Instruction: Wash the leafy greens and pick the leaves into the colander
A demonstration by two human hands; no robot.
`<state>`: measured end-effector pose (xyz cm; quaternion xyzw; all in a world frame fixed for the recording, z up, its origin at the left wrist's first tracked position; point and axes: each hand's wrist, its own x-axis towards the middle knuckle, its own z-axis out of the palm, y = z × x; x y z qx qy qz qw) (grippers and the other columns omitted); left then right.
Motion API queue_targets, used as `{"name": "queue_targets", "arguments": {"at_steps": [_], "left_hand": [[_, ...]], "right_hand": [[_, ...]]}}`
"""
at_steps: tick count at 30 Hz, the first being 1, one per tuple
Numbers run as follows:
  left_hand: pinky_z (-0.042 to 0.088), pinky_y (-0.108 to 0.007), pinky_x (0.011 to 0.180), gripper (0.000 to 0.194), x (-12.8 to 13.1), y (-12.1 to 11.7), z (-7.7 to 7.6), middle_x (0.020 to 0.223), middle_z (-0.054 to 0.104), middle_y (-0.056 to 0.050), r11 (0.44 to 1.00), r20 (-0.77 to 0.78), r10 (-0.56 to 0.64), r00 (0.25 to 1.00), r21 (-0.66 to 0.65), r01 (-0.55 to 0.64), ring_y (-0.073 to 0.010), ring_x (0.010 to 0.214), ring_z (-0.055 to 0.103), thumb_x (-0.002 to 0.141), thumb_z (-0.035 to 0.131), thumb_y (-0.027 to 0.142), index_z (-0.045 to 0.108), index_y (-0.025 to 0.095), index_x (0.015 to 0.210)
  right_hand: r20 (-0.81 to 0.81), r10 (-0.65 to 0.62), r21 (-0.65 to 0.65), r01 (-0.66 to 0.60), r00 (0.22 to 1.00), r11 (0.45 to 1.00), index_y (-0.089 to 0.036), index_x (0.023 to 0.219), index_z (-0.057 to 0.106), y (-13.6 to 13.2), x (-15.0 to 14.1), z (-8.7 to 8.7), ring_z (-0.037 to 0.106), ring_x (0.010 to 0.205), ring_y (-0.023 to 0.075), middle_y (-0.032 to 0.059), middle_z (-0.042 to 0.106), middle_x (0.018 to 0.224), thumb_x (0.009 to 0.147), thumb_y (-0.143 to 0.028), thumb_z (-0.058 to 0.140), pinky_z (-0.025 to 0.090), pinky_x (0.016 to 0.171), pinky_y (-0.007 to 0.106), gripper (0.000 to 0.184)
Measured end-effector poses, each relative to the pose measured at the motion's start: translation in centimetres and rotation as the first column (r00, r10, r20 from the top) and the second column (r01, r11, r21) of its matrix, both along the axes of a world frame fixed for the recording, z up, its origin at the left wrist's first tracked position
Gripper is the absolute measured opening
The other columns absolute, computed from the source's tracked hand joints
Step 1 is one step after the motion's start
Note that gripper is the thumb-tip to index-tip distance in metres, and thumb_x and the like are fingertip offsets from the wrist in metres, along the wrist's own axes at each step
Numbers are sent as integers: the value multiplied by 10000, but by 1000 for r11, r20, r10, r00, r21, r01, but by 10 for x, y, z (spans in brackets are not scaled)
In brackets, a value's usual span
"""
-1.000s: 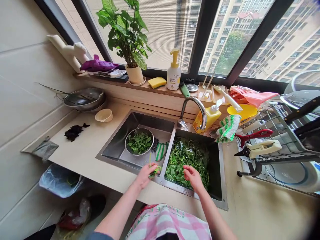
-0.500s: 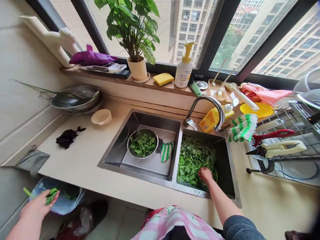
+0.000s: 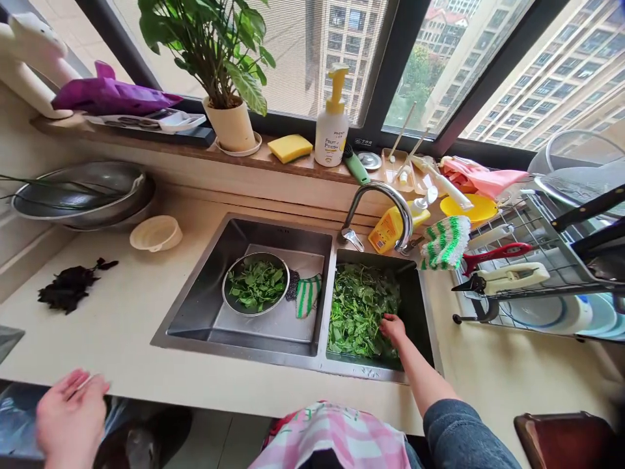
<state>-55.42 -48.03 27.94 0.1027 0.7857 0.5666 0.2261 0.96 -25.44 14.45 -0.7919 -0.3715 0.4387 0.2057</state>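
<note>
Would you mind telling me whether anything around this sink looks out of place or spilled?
One thing, perhaps: a dark, crumpled clump lies loose on the counter, left of the sink, outside any bowl. I cannot tell what it is.

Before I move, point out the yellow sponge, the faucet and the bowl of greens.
Sponge (image 3: 290,147): head view, its yellow top.
Faucet (image 3: 406,218): head view, the curved spout.
Bowl (image 3: 225,291): head view, its rim, left side.
</note>
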Motion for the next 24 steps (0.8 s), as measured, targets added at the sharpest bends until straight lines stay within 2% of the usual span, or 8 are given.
{"name": "queue_targets", "arguments": {"at_steps": [3,6,11,12,15,17,21,24], "left_hand": [[546,-353,685,303,61,27,9,871,624,39,995,-199,-100,975,-43,94,-202,752,608,643,646,320,540,288,925],[502,-345,811,399,130,57,15,933,631,-12,941,-119,-337,934,-26,337,-209,866,604,643,668,364,547,240,1002],[494,-241,757,301,237,88,17,952,627,-60,860,72,-505,860,126,494,-178,873,609,678,670,219,596,193,968],[491,-226,740,281,254,91,17,949,628,-64,853,132,-517,846,154,498,-171,854,613,679,667,178,607,189,953],[477,-193,714,246,291,95,19,965,627,-82,837,305,-547,780,240,493,-165,844,614,670,650,74,643,171,896],[473,-192,709,229,300,92,16,979,623,-95,827,347,-563,750,255,502,-173,844,611,664,648,54,660,164,864],[467,-207,736,225,288,73,-1,993,617,-98,836,272,-548,791,155,527,-172,818,609,667,670,120,663,163,888],[462,-218,751,222,275,63,-14,987,619,-87,837,224,-545,808,82,542,-169,809,608,683,668,184,655,173,905]], "right_hand": [[16,39,74,-40,999,996,-136,939,536,20,29,18,591,547,144,18,583,590,699,-213,551,483,543,253,253],[61,128,191,-137,990,972,-118,1055,509,42,40,39,611,771,175,106,635,856,776,-254,472,485,699,285,313],[171,395,334,-430,903,838,-224,1118,544,38,-14,46,347,1220,258,93,448,1292,679,-219,613,257,1015,390,444],[191,486,327,-523,853,787,-256,1093,571,29,-29,40,286,1258,280,69,418,1329,620,-174,659,200,1037,426,488],[360,868,4,-931,342,365,-353,1204,480,3,-50,16,69,1325,344,23,245,1444,546,-173,722,37,999,602,725],[389,908,-180,-953,159,244,-353,1241,438,-2,-32,3,98,1324,328,38,251,1442,608,-241,694,6,976,628,692],[520,839,-380,-835,162,397,-271,1199,492,13,31,6,191,1300,313,96,296,1414,713,-260,599,131,969,598,498],[679,705,-350,-754,205,556,-205,1097,567,19,34,23,294,1239,349,152,369,1349,754,-165,526,269,921,519,347]]}}
